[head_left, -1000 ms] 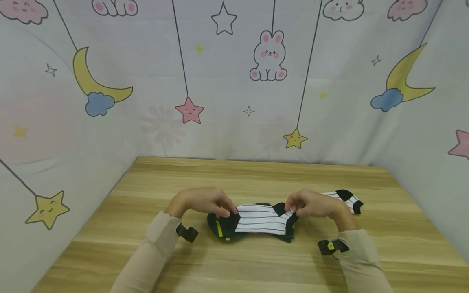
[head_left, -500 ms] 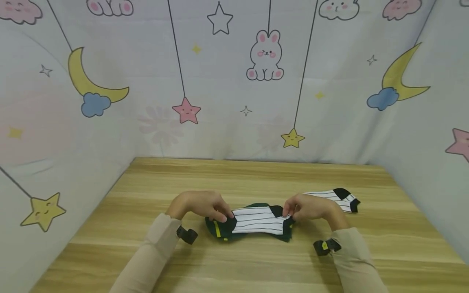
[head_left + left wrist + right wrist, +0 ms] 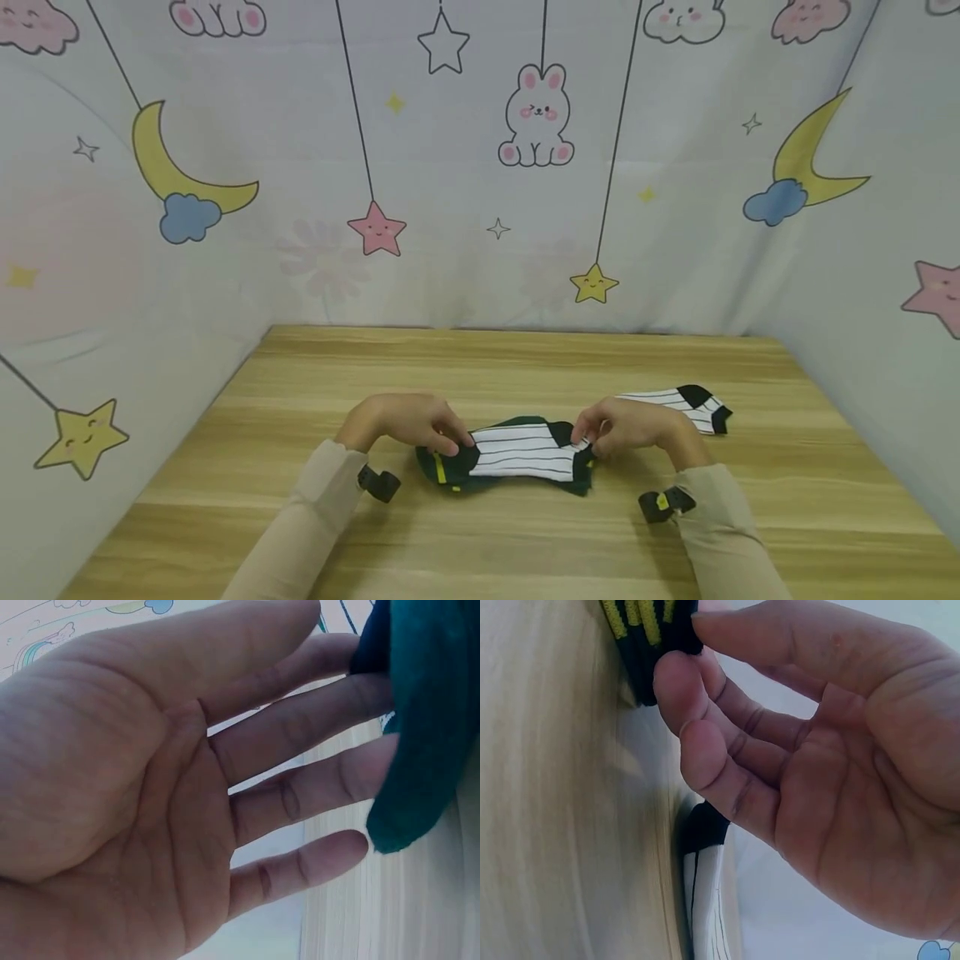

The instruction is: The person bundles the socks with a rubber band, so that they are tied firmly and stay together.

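Right hand (image 3: pixel 637 423) has dipped slightly, pinching the toe end of the striped sock (image 3: pixel 521 454) atop green socks (image 3: pixel 579 486) on the surface (image 3: pixel 480 542), left hand (image 3: pixel 405 419) near-straight at its cuff; likely light, floppy, best pinched both ends.

Before you spreads a wood-grained counter (image 3: pixel 495 550), streaked in yellowish brown; beyond its far edge you face a pale, softly creased backdrop (image 3: pixel 465 283), printed with a white rabbit (image 3: pixel 537 125), yellow moons (image 3: pixel 150 150), blue clouds (image 3: pixel 190 219) and stars (image 3: pixel 377 229); similar side walls (image 3: pixel 847 333) flank you; the light is soft.
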Tool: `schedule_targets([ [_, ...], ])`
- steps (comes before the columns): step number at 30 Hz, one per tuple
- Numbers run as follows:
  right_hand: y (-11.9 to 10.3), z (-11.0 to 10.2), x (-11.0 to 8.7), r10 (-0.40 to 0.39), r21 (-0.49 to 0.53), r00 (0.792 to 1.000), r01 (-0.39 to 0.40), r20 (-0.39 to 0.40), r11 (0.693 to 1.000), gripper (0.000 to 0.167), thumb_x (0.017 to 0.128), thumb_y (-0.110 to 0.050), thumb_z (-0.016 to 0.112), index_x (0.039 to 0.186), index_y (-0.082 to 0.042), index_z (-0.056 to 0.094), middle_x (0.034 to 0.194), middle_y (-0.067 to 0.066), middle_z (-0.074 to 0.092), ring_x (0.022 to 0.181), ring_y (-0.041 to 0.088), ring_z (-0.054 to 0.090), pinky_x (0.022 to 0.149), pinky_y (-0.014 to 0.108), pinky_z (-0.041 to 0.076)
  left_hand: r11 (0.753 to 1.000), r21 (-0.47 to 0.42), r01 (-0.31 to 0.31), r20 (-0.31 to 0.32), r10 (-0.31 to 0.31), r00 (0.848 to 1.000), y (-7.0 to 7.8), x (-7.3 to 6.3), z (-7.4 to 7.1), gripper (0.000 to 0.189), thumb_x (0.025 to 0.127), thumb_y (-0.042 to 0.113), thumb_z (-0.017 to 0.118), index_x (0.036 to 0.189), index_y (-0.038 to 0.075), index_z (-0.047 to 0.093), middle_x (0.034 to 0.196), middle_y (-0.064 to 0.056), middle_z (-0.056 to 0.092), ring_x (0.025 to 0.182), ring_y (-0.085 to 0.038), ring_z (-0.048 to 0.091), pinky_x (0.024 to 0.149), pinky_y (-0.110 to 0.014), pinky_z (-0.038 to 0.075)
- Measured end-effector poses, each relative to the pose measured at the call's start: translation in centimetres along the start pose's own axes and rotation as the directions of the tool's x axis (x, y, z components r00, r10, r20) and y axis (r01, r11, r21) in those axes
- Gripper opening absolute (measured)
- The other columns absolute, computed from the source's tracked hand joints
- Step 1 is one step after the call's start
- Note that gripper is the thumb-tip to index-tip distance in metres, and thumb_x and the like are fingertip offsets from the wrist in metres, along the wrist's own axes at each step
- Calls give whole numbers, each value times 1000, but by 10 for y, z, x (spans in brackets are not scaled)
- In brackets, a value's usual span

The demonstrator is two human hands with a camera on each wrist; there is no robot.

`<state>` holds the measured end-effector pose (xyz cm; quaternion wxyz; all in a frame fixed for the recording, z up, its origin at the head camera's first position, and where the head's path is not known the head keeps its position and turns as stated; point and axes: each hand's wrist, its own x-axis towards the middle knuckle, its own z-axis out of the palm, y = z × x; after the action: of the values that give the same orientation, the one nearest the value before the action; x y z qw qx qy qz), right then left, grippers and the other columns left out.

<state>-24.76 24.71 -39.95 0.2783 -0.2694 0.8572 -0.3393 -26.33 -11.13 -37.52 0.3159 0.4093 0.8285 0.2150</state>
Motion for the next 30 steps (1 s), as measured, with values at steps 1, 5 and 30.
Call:
schedule_targets([
  [1, 0, 0, 0, -6, 3, 1000, 6, 3, 1000, 29, 80, 9, 62, 104, -5, 70, 86, 5, 61, 78, 18, 57, 67, 28, 49, 1000, -1, -2, 0, 2, 1000, 0, 0, 0, 29, 99, 9, 63, 127, 3, 68, 117, -7, 71, 91, -11, 69, 80, -22, 53],
  [5, -1, -1, -2, -14, 34, 1000, 13, 15, 999, 31, 81, 8, 62, 107, -6, 70, 88, 7, 61, 79, 19, 57, 68, 30, 49, 1000, 15, -17, -6, 17, 1000, -2, 0, -1, 29, 98, 10, 64, 126, 4, 69, 118, -6, 71, 97, -10, 68, 83, -23, 52],
  [30, 2, -6, -7, -53, -17, 999, 53, 14, 998, 29, 85, 4, 66, 108, -12, 73, 94, 5, 63, 91, 23, 57, 81, 38, 48, 997, 72, -18, -25, 20, 999, -5, 0, 1, 28, 98, 14, 65, 126, 12, 69, 120, 2, 69, 112, -14, 63, 94, -27, 49],
])
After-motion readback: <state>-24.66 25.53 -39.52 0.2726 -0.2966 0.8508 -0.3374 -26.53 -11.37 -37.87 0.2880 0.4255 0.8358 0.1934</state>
